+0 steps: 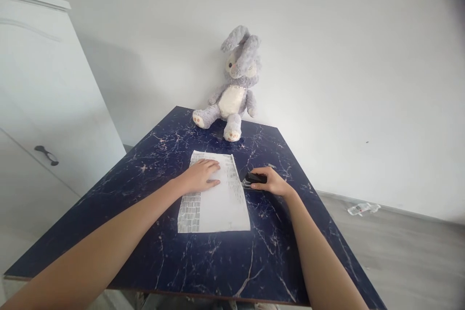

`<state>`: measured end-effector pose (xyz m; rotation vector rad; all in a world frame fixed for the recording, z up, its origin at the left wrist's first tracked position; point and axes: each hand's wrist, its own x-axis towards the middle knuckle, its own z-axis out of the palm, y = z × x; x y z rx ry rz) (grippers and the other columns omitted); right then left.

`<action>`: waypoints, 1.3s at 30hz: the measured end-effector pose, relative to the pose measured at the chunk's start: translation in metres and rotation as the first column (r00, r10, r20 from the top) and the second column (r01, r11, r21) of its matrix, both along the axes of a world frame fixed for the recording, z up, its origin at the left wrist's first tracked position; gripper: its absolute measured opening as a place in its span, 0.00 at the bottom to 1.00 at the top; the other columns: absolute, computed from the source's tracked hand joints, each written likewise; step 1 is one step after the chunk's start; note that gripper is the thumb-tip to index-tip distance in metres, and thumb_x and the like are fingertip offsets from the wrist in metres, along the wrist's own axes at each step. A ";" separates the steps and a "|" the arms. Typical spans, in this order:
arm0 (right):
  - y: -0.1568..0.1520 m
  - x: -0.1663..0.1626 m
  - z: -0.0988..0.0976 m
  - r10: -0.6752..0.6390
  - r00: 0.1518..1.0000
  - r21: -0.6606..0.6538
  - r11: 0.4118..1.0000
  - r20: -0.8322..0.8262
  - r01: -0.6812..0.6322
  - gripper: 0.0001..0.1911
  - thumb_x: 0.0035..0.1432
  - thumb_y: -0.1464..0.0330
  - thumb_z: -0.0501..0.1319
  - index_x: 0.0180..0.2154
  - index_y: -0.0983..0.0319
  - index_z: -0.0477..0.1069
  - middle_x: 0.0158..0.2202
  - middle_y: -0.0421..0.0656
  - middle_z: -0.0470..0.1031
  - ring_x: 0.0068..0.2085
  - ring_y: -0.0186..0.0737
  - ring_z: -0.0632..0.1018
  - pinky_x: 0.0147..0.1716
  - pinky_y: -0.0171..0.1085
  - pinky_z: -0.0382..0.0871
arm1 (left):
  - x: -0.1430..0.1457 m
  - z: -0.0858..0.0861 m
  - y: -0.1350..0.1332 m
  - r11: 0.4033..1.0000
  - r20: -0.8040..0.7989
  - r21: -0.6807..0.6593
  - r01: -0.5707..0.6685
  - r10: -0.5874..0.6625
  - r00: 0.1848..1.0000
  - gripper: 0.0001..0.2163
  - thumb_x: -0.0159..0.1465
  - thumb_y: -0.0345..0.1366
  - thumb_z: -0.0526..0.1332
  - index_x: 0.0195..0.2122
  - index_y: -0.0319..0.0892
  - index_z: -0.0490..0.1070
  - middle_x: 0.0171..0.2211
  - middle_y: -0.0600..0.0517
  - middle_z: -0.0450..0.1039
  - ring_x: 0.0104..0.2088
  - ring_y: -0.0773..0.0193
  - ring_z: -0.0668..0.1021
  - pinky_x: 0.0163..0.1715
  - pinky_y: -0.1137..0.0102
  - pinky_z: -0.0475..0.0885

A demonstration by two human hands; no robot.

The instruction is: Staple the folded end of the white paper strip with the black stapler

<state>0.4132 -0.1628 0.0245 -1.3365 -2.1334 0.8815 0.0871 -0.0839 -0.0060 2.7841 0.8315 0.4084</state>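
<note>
A sheet of paper point(225, 208) lies on the dark blue marbled table, with grey brick-like marks along its left side and upper right. Whether it is one sheet or several stacked, I cannot tell. My left hand point(199, 176) rests flat on its upper left part, fingers stretched out. To the right of the paper, my right hand point(272, 181) is closed around a black stapler point(256, 178). The stapler's front end meets the paper's right edge; whether the paper is between its jaws is too small to make out.
A grey plush rabbit point(232, 99) sits at the table's far end against the white wall. The table point(152, 252) narrows away from me. On the left stands a white cabinet point(54, 82) with a dark handle point(46, 155). A clear plastic item point(363, 209) lies on the floor at right.
</note>
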 end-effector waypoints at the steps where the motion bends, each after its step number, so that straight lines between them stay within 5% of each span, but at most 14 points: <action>1: 0.000 -0.001 0.000 0.006 1.000 0.002 1.000 0.000 -0.006 0.22 0.56 0.50 0.68 0.39 0.62 0.77 0.33 0.42 0.76 0.33 0.41 0.74 0.34 0.37 0.65 | -0.001 0.001 0.001 1.000 0.016 0.007 0.000 0.000 1.000 0.26 0.69 0.52 0.56 0.62 0.42 0.68 0.65 0.42 0.66 0.64 0.47 0.68 0.64 0.55 0.59; 6: -0.001 -0.004 0.004 0.021 1.000 0.020 1.000 0.022 -0.022 0.21 0.57 0.51 0.68 0.39 0.62 0.77 0.32 0.41 0.74 0.32 0.39 0.72 0.32 0.36 0.64 | 0.001 0.002 0.004 1.000 0.100 0.020 -0.013 0.011 0.995 0.16 0.71 0.42 0.56 0.55 0.41 0.72 0.57 0.43 0.71 0.56 0.52 0.74 0.56 0.59 0.68; 11: -0.001 -0.006 0.005 0.030 0.999 0.030 0.999 0.035 -0.031 0.20 0.57 0.51 0.68 0.38 0.62 0.76 0.31 0.39 0.72 0.31 0.38 0.70 0.31 0.35 0.62 | 0.003 -0.003 0.013 0.983 0.182 0.048 -0.179 0.168 0.969 0.13 0.70 0.32 0.55 0.52 0.38 0.74 0.53 0.42 0.74 0.54 0.52 0.74 0.57 0.57 0.68; 17: -0.001 -0.008 0.005 0.031 0.999 0.033 0.999 0.020 -0.032 0.20 0.58 0.51 0.68 0.37 0.62 0.75 0.30 0.40 0.73 0.30 0.37 0.70 0.30 0.35 0.61 | 0.002 -0.009 0.020 0.983 0.129 0.110 -0.150 0.136 0.982 0.13 0.71 0.33 0.56 0.53 0.44 0.77 0.53 0.46 0.75 0.53 0.52 0.74 0.53 0.57 0.67; 26: 0.000 -0.010 0.004 0.033 0.999 0.039 0.999 0.025 -0.034 0.21 0.58 0.50 0.67 0.38 0.62 0.75 0.31 0.40 0.73 0.31 0.37 0.70 0.31 0.35 0.62 | 0.007 -0.004 0.018 0.986 0.140 0.150 -0.075 0.054 0.989 0.11 0.71 0.32 0.57 0.36 0.43 0.79 0.42 0.49 0.79 0.46 0.57 0.75 0.47 0.60 0.62; 31: -0.001 -0.012 0.007 0.040 0.999 0.018 0.999 0.010 -0.041 0.21 0.58 0.51 0.68 0.38 0.63 0.75 0.31 0.40 0.73 0.31 0.38 0.71 0.31 0.35 0.62 | 0.007 -0.009 0.020 0.987 0.127 0.140 -0.084 0.066 0.990 0.11 0.71 0.31 0.55 0.42 0.43 0.79 0.44 0.49 0.79 0.47 0.56 0.75 0.48 0.60 0.62; 39: -0.003 -0.014 0.009 0.027 1.000 0.027 0.999 0.016 -0.027 0.21 0.58 0.51 0.67 0.38 0.63 0.76 0.32 0.41 0.74 0.32 0.40 0.72 0.32 0.36 0.64 | 0.008 -0.007 0.020 0.989 0.111 0.130 -0.070 0.056 0.992 0.11 0.71 0.31 0.54 0.38 0.42 0.76 0.40 0.49 0.77 0.43 0.57 0.74 0.46 0.61 0.63</action>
